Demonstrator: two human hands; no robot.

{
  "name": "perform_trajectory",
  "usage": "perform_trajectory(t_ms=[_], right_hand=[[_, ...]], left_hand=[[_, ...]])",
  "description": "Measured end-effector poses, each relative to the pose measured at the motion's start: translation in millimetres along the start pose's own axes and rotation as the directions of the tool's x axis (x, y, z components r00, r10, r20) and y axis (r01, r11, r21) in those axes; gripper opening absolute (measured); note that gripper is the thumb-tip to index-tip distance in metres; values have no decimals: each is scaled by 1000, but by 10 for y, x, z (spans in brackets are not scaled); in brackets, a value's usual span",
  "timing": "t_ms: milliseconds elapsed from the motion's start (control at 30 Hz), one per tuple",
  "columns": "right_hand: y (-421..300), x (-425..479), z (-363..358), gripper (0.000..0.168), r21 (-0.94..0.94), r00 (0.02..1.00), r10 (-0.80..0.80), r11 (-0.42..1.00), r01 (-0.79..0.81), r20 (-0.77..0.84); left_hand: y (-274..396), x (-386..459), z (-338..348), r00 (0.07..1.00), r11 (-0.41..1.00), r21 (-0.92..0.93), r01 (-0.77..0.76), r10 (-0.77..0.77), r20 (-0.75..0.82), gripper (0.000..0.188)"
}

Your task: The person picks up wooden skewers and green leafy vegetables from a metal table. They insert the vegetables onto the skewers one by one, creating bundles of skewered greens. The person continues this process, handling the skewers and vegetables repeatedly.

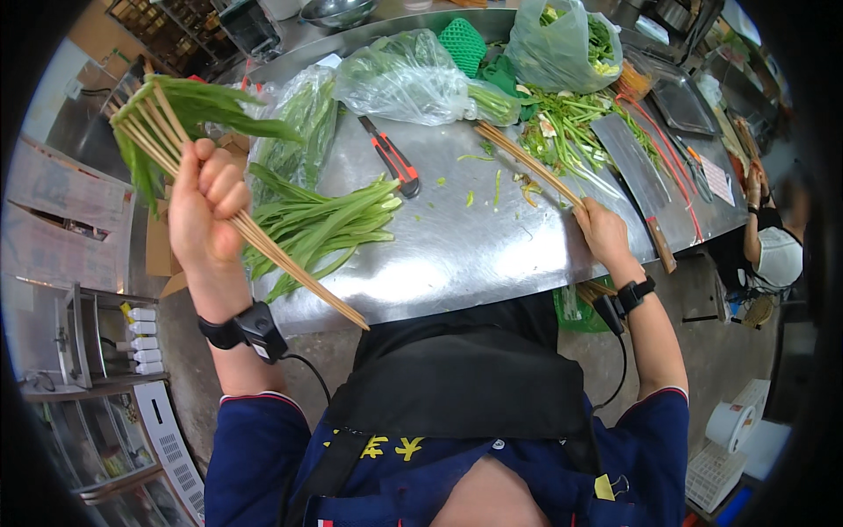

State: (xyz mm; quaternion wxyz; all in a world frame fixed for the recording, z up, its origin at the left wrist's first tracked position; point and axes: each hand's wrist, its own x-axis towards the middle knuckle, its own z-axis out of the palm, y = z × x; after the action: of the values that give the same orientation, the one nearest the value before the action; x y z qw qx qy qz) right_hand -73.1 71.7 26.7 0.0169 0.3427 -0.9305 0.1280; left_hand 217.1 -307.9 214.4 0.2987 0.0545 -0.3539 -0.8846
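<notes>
My left hand (pixel 209 204) is closed around a bundle of wooden skewers (pixel 296 271), raised over the table's left side. Green leaves (pixel 217 112) are threaded on the far ends of these skewers. My right hand (pixel 600 230) grips a second bundle of wooden skewers (pixel 527 158), which shows no leaves and points away over the steel table (pixel 454 244). Long cut leaf stalks (pixel 316 224) lie in a pile just right of my left hand. A red and black utility knife (pixel 395 161) rests behind the pile. Right of my right hand lies a cleaver (pixel 632 168) with a wooden handle.
Plastic bags of greens (pixel 402 79) line the back, beside a fuller bag (pixel 563 49). Loose greens and trimmings (pixel 566 125) lie before it. Red straps (pixel 668 165), scissors (pixel 699 181) and a metal tray (pixel 681 95) are at the right. Another person (pixel 777 244) is at the far right.
</notes>
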Motion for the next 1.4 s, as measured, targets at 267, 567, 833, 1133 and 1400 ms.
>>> perform_trajectory(t_ms=[267, 567, 833, 1133, 1400], right_hand=[[-813, 75, -275, 27, 516, 969, -93, 833, 201, -227], [-1848, -385, -717, 34, 746, 606, -598, -18, -665, 525], [-1953, -363, -745, 29, 934, 867, -349, 172, -314, 356], [-1945, -281, -781, 28, 886, 863, -448, 464, 0, 234], [-573, 160, 58, 21, 478, 994, 104, 872, -108, 36]], left_hand=[[-794, 59, 463, 993, 993, -41, 115, -115, -15, 26], [-1303, 343, 613, 989, 983, -121, 136, -128, 74, 30], [-1396, 219, 904, 964, 967, -68, 246, -252, -84, 43], [-1590, -105, 804, 958, 953, -104, 285, -286, 10, 49], [-1216, -186, 640, 994, 986, -126, 106, -101, 47, 48]])
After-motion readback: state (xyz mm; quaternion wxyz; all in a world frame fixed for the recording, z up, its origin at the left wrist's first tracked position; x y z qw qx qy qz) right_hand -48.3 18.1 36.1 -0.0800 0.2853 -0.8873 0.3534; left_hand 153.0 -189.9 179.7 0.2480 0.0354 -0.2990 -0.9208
